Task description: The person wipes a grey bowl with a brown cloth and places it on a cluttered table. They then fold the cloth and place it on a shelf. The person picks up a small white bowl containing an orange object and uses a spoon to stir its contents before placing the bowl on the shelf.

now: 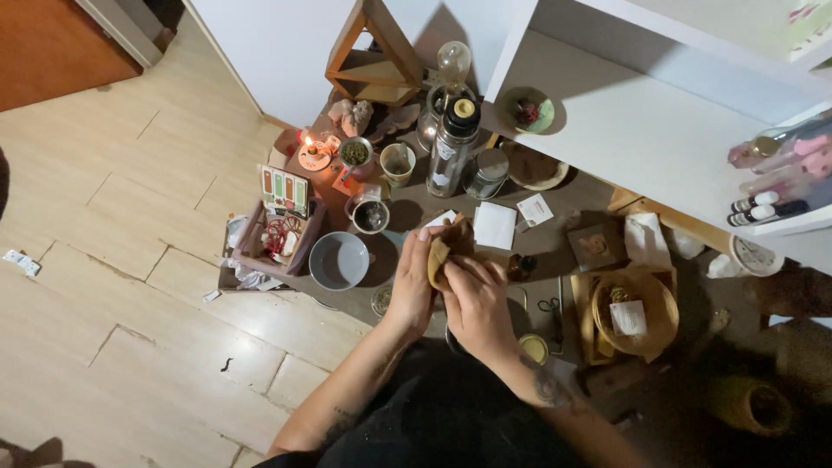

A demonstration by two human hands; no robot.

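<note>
Both of my hands meet over a low dark table. My left hand and my right hand together grip a small tan, folded piece of paper or cloth, fingers pinched around it. What is inside the fold is hidden. Just left of my hands stands an empty grey bowl. A white paper square lies just beyond my hands.
Farther back stand a steel flask, a glass jar, several cups, one holding herbs, and a lit candle. A small box of red cord sits left, a woven basket right. White shelves overhang the table.
</note>
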